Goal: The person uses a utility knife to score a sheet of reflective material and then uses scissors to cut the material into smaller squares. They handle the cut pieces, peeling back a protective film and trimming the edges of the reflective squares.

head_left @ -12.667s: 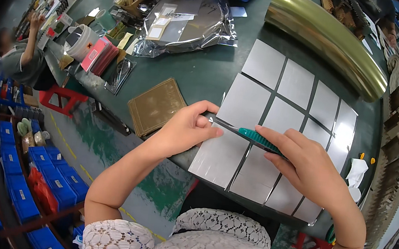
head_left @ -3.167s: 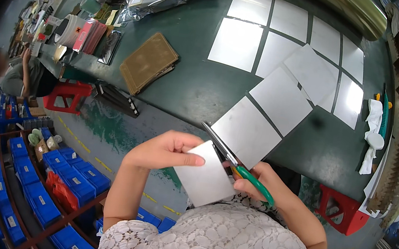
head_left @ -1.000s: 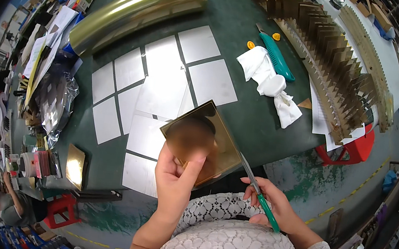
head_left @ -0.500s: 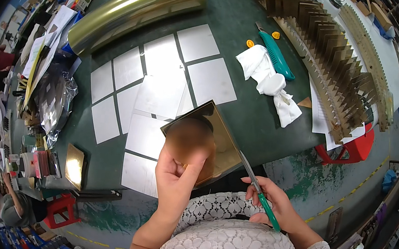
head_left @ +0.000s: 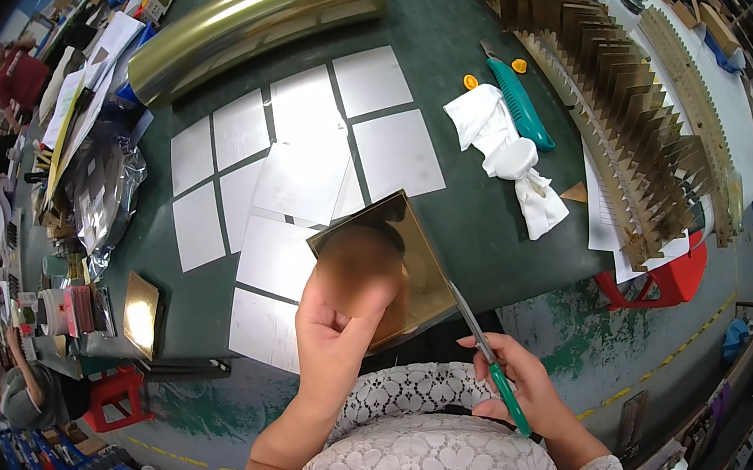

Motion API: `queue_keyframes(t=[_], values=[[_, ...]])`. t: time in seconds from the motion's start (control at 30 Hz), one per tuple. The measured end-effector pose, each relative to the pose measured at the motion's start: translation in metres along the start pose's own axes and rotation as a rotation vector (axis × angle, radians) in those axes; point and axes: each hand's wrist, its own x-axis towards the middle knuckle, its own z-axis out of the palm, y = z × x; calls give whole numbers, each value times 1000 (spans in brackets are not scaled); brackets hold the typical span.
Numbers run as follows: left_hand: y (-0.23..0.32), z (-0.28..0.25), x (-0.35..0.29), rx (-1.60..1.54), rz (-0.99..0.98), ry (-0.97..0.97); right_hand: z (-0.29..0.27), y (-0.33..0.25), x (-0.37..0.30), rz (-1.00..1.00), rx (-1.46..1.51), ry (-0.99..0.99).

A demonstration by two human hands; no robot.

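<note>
My left hand (head_left: 332,328) is closed on a gold, mirror-bright square metal plate (head_left: 431,284), gripping its near left side with thumb and fingers. The plate is tilted above the table's front edge, and a dark round reflection shows in it. My right hand (head_left: 523,384) is closed around the green handle of a file (head_left: 478,334) with a long, thin grey metal blade. That blade lies along the plate's right edge, its tip pointing up and left. Under and beyond the plate, several silvery square sheets (head_left: 396,148) are laid out in rows on the dark green table (head_left: 454,216).
A large gold roll (head_left: 261,28) lies at the back. To the right are a teal utility knife (head_left: 520,102), a crumpled white cloth (head_left: 535,203) and a slotted rack (head_left: 586,139) of upright plates. Another gold plate (head_left: 141,314) rests at the left. Red stools (head_left: 667,280) stand beside the table.
The file has shifted slightly along the plate's edge, and the plate has moved a little right. Both hands keep their hold. At the far left, a person in dark red has moved.
</note>
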Motion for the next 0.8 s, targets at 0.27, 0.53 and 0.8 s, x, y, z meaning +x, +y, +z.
queue_keyframes(t=[0.27, 0.53, 0.8], values=[[-2, -2, -1, -29, -49, -6, 0, 1, -2, 62, 55, 4], [-11, -2, -14, -39, -244, -105, 2, 8, 2, 62, 135, 57], [-9, -16, -42, 33, -453, -315, 2, 3, 7, 143, 145, 82]])
